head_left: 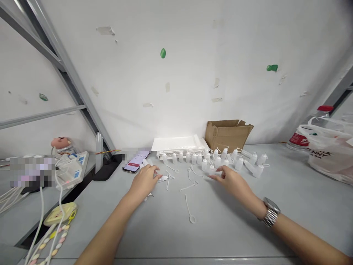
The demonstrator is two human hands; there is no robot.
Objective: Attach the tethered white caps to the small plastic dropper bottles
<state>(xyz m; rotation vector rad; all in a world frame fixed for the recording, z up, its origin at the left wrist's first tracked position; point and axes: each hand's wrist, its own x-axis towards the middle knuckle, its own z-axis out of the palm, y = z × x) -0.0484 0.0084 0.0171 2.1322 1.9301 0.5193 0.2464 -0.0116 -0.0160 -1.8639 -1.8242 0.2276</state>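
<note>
My left hand (145, 180) is over the left part of the table, its fingers curled at a small translucent plastic dropper bottle (163, 179) that lies sideways by the thumb. Part of that bottle is hidden by the hand. On the other side, my right hand (228, 179) has thumb and forefinger apart beside an upright dropper bottle (211, 170). Several more dropper bottles (188, 157) stand in a row and a loose cluster behind. Between the hands lie several white ring-ended straps (192, 219); other small white pieces lie partly behind my left hand.
White flat sheets (179, 143) are stacked against the wall, with an open cardboard box (228, 134) beside them. A phone (135, 163) lies at left. A power strip (71, 173) and cables are farther left. A plastic bag (328, 151) and a large bottle (298, 141) stand at right.
</note>
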